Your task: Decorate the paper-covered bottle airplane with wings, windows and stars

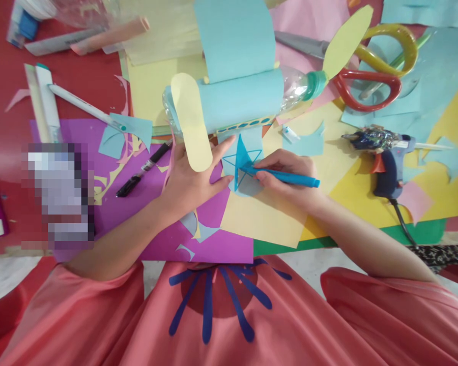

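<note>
My right hand (290,175) grips a blue marker (290,177), its tip on a small light-blue piece of paper (252,188). A star (242,157) is outlined there in blue, and part of it is coloured in. My left hand (198,178) lies with fingers spread, thumb and index fingertip at the paper's left edge. Just beyond stands a plastic bottle lying on its side, wrapped in light-blue paper (240,96), with a green cap (316,85). A pale yellow rounded strip (191,122) at its left end overlaps my left hand from above.
Scissors (366,86) with red and yellow handles lie at the upper right. A glue gun (389,157) rests at the right, its cord running over the table edge. At the left are a black pen (143,170), a white marker (48,101), paper scraps and a pixelated object (61,195).
</note>
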Tool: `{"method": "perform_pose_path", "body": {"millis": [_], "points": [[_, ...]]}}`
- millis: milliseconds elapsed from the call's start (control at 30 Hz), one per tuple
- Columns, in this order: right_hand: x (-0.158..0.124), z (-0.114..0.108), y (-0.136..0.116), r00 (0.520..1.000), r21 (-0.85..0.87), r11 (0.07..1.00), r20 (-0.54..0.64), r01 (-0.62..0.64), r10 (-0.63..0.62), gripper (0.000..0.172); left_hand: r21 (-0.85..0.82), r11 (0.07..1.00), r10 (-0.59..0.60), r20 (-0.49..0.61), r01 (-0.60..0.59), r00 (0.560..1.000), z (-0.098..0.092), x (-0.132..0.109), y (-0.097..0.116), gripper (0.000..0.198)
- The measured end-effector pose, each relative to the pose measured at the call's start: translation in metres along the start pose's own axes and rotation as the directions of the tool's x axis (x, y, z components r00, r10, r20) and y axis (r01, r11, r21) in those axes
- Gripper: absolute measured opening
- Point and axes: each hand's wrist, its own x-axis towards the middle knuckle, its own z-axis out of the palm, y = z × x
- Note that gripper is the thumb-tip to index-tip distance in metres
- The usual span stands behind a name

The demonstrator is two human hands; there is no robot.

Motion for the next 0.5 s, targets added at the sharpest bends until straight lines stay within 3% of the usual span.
{"method": "perform_pose_path", "body": {"millis": [333, 500], "points": [[-0.0005, 0.0012, 0.0005, 0.998, -0.084, 0.996, 0.041, 0.042, -0.039, 0.008, 0.015, 1.000, 0.011, 0.000, -0.011, 1.000, -0.0004, 0.0011, 0.0005, 0.058], [-0.0002, -0.0022, -0.0023, 0.991, -0.098, 0.994, 0.129, 0.039, -0.026, 0.013, 0.016, 1.000, 0.011, 0.006, -0.011, 1.000, 0.0004, 0.0010, -0.0010, 0.059]]}}
